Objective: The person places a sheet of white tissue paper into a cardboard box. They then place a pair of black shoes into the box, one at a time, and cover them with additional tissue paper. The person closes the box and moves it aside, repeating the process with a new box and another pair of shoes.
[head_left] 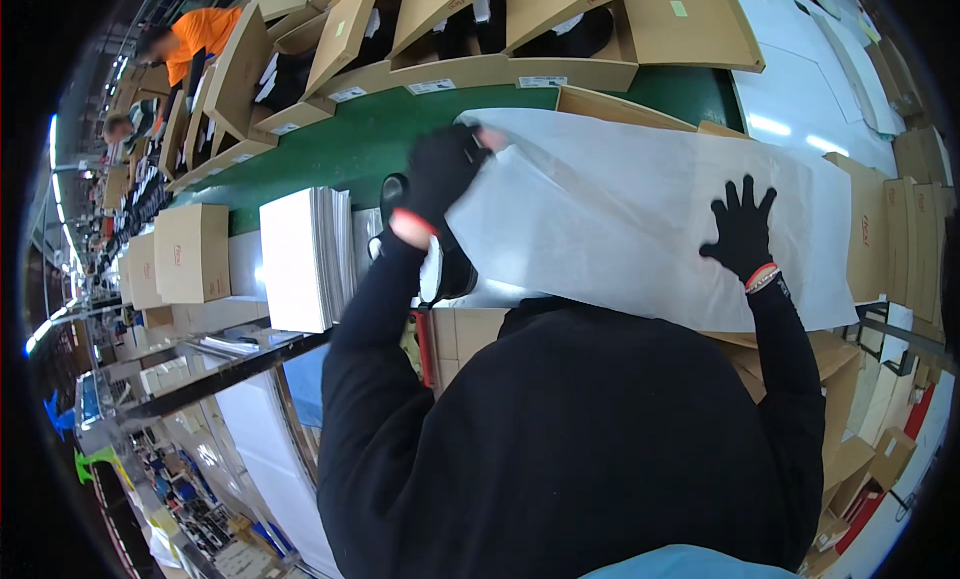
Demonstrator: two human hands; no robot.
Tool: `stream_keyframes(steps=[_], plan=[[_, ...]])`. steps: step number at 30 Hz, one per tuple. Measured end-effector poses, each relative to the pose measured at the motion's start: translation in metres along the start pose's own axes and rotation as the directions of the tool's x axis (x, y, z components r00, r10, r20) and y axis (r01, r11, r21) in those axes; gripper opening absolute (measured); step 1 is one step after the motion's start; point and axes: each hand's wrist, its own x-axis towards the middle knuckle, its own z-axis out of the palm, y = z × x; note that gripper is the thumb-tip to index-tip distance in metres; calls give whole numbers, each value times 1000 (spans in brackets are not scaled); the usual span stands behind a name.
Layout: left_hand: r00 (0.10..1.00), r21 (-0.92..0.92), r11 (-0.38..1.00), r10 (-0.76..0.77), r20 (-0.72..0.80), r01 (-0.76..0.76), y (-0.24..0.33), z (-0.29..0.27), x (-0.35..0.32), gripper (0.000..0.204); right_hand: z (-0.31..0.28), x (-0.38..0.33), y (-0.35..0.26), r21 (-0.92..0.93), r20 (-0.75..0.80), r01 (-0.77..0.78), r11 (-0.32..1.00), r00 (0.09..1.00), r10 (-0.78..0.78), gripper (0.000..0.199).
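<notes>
- Your left hand (pixel 440 169) pinches the white tissue sheet (pixel 640 209) at its left edge; the sheet lies spread over the open cardboard box (pixel 600 107).
- Your right hand (pixel 742 229) presses flat, fingers spread, holding nothing.
- Step looks like lining; next, tuck the sheet down evenly.

Two gloved hands show: the left hand (pixel 440 169) pinches the upper left corner of one large white tissue sheet (pixel 640 209), and the right hand (pixel 742 231) lies flat near its right edge. One stack of white sheets (pixel 305 259) stands at the near edge of the green conveyor belt (pixel 350 144). One closed cardboard box (pixel 190 251) sits left of that stack. About four open cardboard boxes (pixel 440 29) line the belt's far edge. Two other people (pixel 190 39) work at the far left.
</notes>
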Motion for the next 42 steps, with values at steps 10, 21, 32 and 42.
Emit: stream_keyframes(steps=[10,21,32,42], plan=[[987,-50,997,-48,151,56,51,85,-87,56,-58,191,-132,277,-659,476,835,727,-195,41],[989,-181,975,-118,85,132,52,92,-117,58,-61,245,-162,379,-462,507,774,829,-316,47],[988,-198,969,-137,76,150,47,98,-120,50,-32,218,-85,180,-688,287,941,720,-88,70],[990,-76,995,-50,129,60,49,84,-91,49,82,153,-121,116,-12,234,965,972,-234,119]])
